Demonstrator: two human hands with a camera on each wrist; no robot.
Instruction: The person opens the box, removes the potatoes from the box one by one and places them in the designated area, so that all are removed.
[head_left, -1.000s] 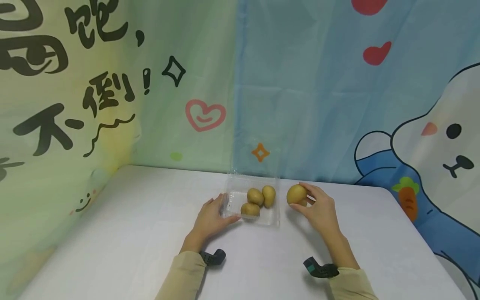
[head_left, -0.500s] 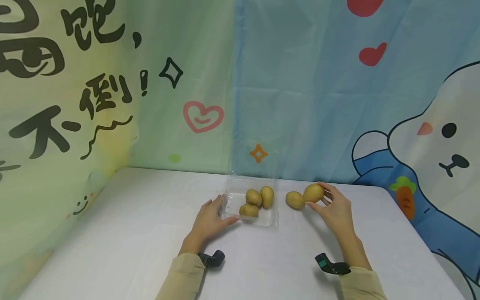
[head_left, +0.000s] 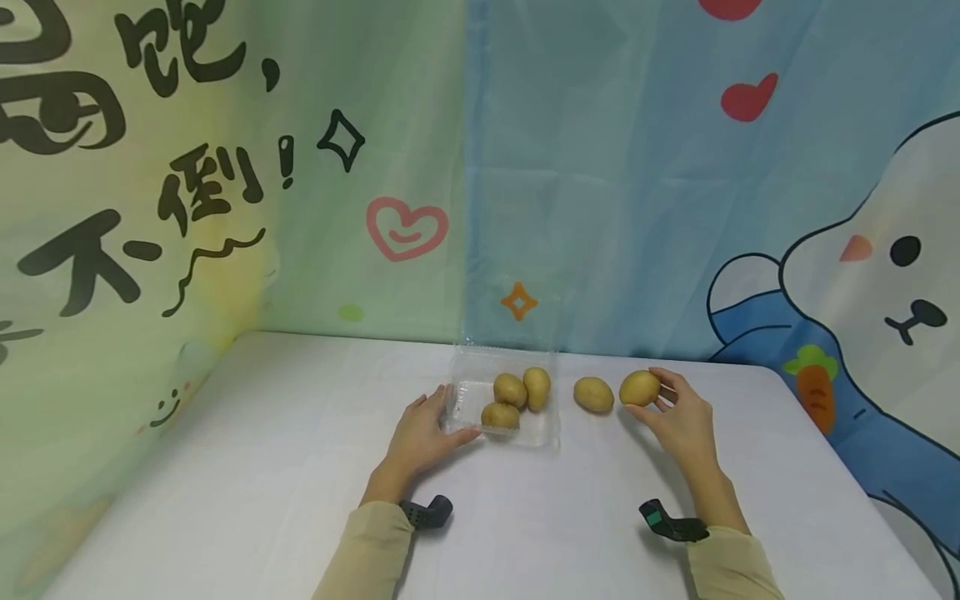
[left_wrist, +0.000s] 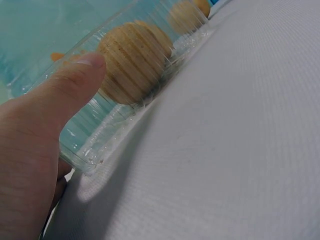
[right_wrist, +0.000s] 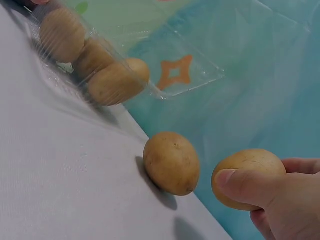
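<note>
A clear plastic box [head_left: 538,433] with its lid raised holds three potatoes [head_left: 510,391]. The left hand [head_left: 420,437] grips the box's left side, its thumb [left_wrist: 80,80] on the front wall in the left wrist view. To the right of the box, one potato [head_left: 593,395] lies on the table. Just right of that, the right hand [head_left: 684,425] pinches another potato [head_left: 640,388] between thumb and fingers. In the right wrist view this held potato [right_wrist: 245,160] is apart from the lying one [right_wrist: 171,163].
A white-covered table [head_left: 300,467] reaches back to a printed curtain [head_left: 600,167] with hearts, lettering and a cartoon animal. Each wrist wears a dark camera, one on the left [head_left: 426,512] and one on the right [head_left: 672,522].
The right hand has moved to the right with its potato, and the potato lying beside the box has come into full view. The left hand keeps its place on the box.
</note>
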